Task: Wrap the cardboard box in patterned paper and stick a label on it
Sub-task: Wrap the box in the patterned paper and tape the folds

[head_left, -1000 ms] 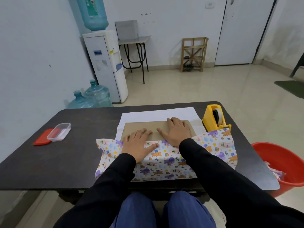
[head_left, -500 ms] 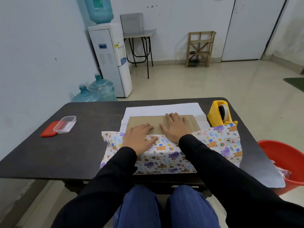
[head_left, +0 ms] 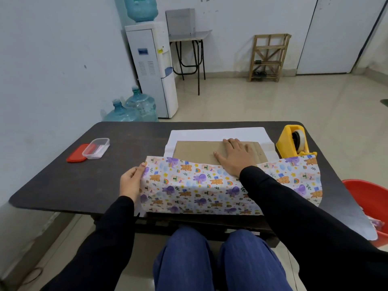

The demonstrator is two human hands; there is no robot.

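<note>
Cardboard box (head_left: 197,151) – one, under right hand (head_left: 235,157); left hand (head_left: 130,182) pinches one paper (head_left: 199,185).

A dark brown wooden table (head_left: 69,181) carries a small clear plastic container (head_left: 96,148) near its left end, with a flat red lid (head_left: 76,153) touching the container's left side. A yellow tape dispenser (head_left: 291,143) with a roll of tape stands at the table's far right corner. A red plastic bucket (head_left: 369,198) sits on the pale tiled floor (head_left: 262,101) to the right. Against the far wall stands a white water dispenser (head_left: 151,68) topped by a blue bottle (head_left: 141,7), with two blue water jugs (head_left: 134,108) beside its base. Further right are a grey black-legged side table (head_left: 189,36), a low wooden rack (head_left: 268,57) and a white door (head_left: 336,34).
</note>
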